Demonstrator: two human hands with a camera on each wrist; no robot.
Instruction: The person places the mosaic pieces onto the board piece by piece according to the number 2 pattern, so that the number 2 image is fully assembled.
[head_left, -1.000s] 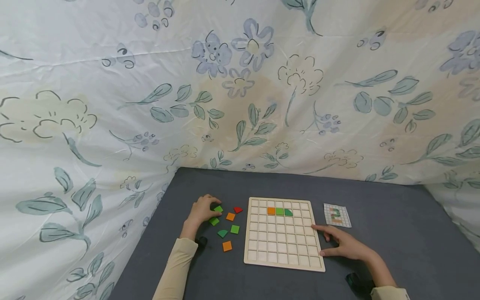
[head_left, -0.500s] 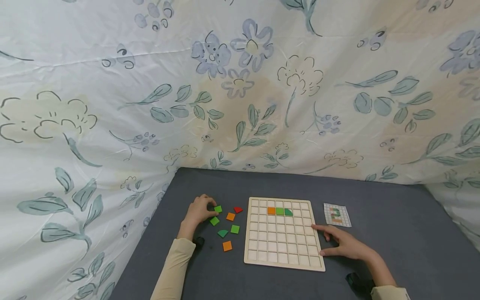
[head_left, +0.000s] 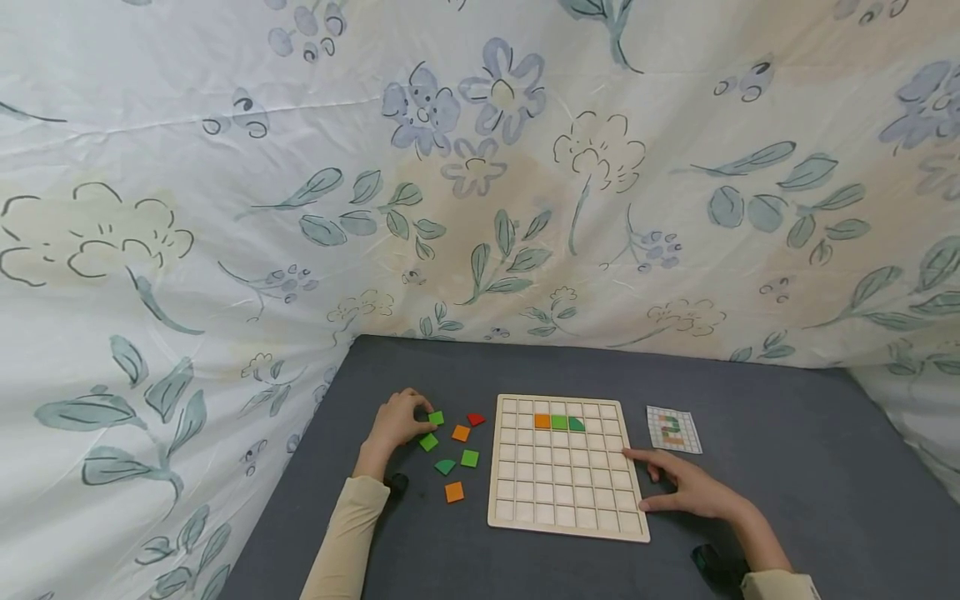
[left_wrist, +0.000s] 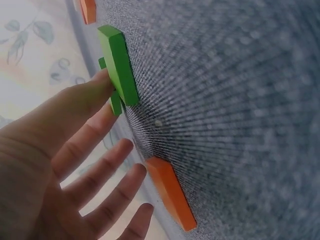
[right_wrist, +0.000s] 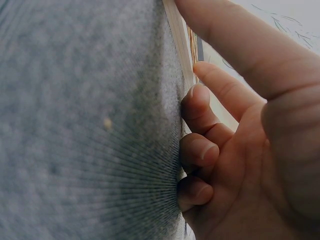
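My left hand (head_left: 394, 422) is at a light green square tile (head_left: 437, 417) left of the board, thumb and index finger pinching its left side. In the left wrist view this tile (left_wrist: 115, 103) is partly hidden behind the thumb, and a second green tile (left_wrist: 120, 65) stands nearer the camera. My right hand (head_left: 693, 487) touches the right edge of the wooden grid board (head_left: 566, 535) with thumb and index finger; its other fingers curl on the cloth. On the board sit an orange square (head_left: 542, 422), a green square (head_left: 559, 422) and a dark green rounded tile (head_left: 576, 424) in one row.
Loose tiles lie left of the board: a red one (head_left: 476, 419), orange squares (head_left: 454, 492), green squares (head_left: 469, 458) and a dark green rounded one (head_left: 446, 467). A pattern card (head_left: 674, 430) lies to the right. A floral curtain (head_left: 480, 208) closes off the table's back.
My left hand has drawn back slightly to the left, showing more of the green tile at its fingertips. My right hand and the board have stayed in place.
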